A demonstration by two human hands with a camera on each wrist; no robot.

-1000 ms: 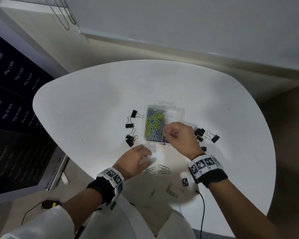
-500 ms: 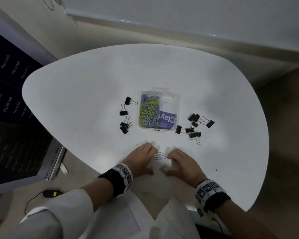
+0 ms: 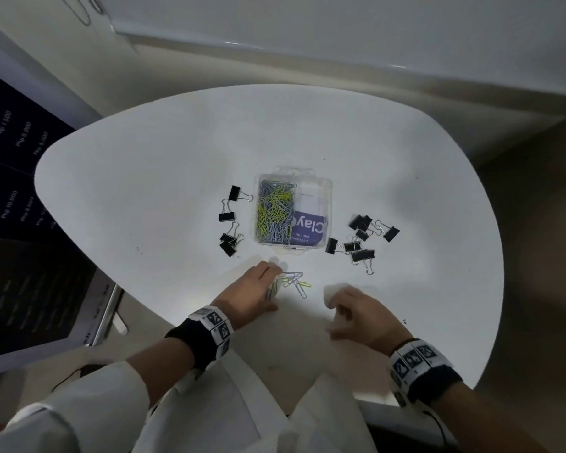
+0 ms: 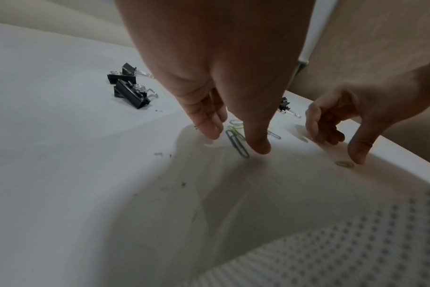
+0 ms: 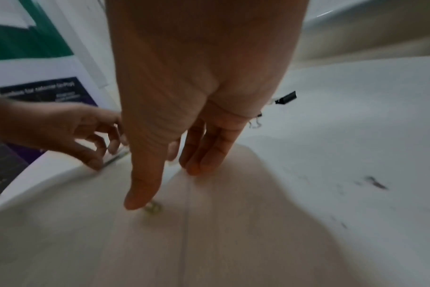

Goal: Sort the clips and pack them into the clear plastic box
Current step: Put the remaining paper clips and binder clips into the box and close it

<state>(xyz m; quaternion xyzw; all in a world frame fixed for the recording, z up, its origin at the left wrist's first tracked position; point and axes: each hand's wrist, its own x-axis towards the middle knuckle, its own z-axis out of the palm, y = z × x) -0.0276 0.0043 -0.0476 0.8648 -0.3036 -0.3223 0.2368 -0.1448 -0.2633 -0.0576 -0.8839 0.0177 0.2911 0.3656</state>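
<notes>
Left grip on thin wire paper clips

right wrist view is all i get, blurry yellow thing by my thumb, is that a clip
Observer: The left wrist view shows what looks like a yellow paper clip flat on the table, beside the right hand's thumb tip, not held.
Operator: where's the box
Observer: The clear plastic box sits mid-table beyond both hands, paper clips piled in its left half.
Operator: more loose ones
Observer: A small cluster of paper clips lies at the left hand's fingers.
</notes>
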